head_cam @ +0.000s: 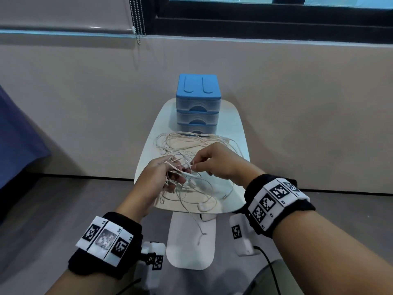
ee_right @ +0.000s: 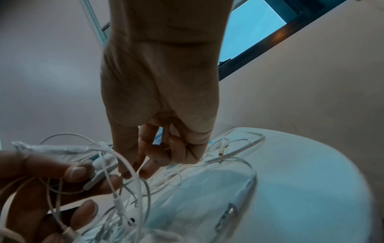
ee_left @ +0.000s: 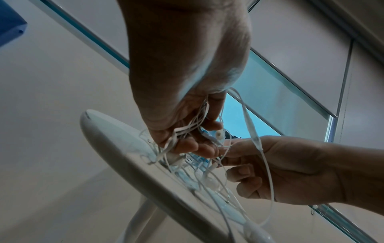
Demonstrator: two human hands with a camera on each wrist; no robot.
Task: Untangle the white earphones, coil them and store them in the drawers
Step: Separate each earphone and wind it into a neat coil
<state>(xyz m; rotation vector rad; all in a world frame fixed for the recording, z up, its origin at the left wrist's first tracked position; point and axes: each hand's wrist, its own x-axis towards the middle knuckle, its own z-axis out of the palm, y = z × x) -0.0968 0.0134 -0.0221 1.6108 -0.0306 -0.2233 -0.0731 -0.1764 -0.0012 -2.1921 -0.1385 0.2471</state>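
White earphones [head_cam: 187, 179] bunched in curled left-hand fingers [head_cam: 174, 167] — right-hand fingers [head_cam: 196, 166] pinching 1 strand.

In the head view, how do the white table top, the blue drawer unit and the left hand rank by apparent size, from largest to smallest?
1. White table top, clearly largest.
2. Blue drawer unit.
3. Left hand, gripping the tangled white earphones.
The last two look close in size; the hand is nearer the camera, so their order is unsure.

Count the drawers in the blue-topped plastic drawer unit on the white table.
3, stacked: top translucent drawer, middle drawer, and bottom drawer, partly hidden behind the tangled white earphone cables. All appear closed.
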